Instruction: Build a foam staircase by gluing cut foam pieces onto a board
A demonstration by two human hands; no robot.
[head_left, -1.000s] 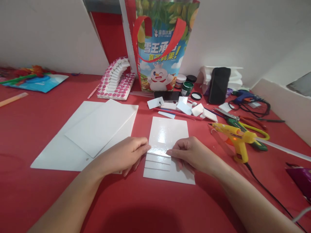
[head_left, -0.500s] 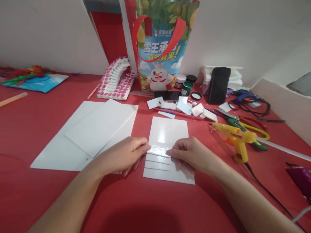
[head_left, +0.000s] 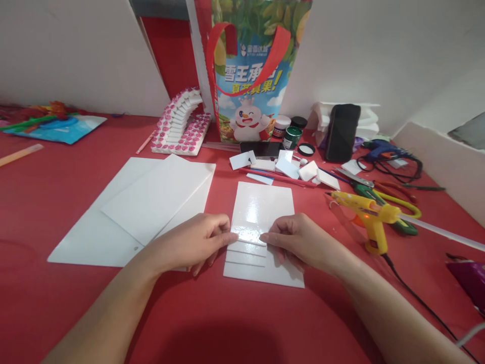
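At a red table (head_left: 49, 298), a person's left hand (head_left: 202, 238) and right hand (head_left: 298, 238) meet either end of a small white piece (head_left: 248, 238) lying partway along a white board (head_left: 282, 265); whether either grip clamps it cannot be told. Beside them, a yellow hot glue gun (head_left: 373, 211) rests at right and white sheets (head_left: 147, 202) lie overlapped at left

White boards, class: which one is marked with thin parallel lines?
The board between the left hand and right hand; the two overlapping boards farther left show none.
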